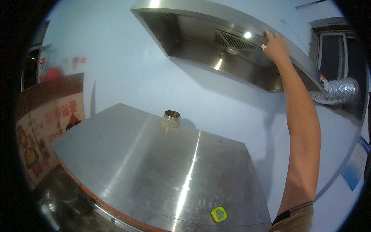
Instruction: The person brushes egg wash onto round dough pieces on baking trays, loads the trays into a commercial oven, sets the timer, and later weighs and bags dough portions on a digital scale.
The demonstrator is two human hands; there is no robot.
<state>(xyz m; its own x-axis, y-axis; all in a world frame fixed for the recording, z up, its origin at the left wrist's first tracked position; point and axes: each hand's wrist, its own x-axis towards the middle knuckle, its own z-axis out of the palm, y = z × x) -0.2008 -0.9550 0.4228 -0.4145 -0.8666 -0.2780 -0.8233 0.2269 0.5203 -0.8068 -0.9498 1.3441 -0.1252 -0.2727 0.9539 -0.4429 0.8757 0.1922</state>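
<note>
My right arm reaches up along the right side to a stainless steel range hood (pixel 185 31). At the hood's front edge, my right hand (pixel 276 45) has its index finger stretched out against the front panel, at or very near its small controls. The thumb points left and the other fingers are partly hidden; nothing shows in the hand. Just left of it, a round lamp (pixel 247 34) shines beside the slatted vent (pixel 236 40) under the hood. My left hand is out of view.
Below stands a wide stainless steel oven-like cabinet top (pixel 127 154) with a short round flue (pixel 171 115) at its back. A green timer (pixel 219 214) lies near its front edge. A silver foil duct (pixel 340 91) runs by the window (pixel 332 52). A printed curtain (pixel 50 127) hangs left.
</note>
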